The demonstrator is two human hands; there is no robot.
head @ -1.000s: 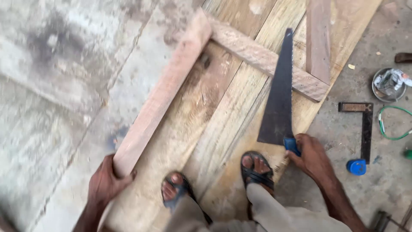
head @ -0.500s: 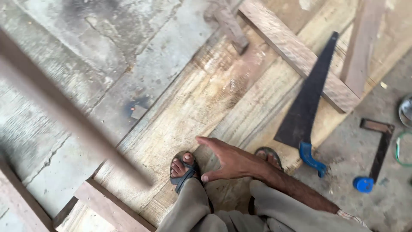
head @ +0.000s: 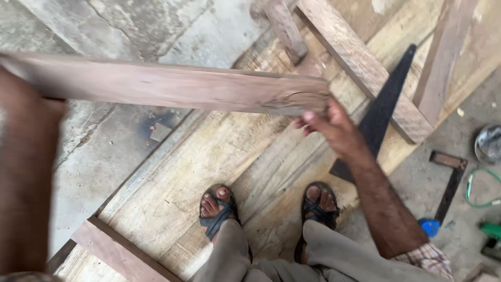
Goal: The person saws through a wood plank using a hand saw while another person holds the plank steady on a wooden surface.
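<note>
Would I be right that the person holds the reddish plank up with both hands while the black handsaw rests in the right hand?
Not quite. In the head view the right hand grips the end of the reddish plank, and the left hand holds its other end. The black handsaw is in neither hand: it lies on the pale boards underfoot.

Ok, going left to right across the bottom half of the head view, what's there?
Left arm → reddish wood strip → left sandalled foot → right sandalled foot → right forearm → blue saw handle → try square → green cord.
</note>
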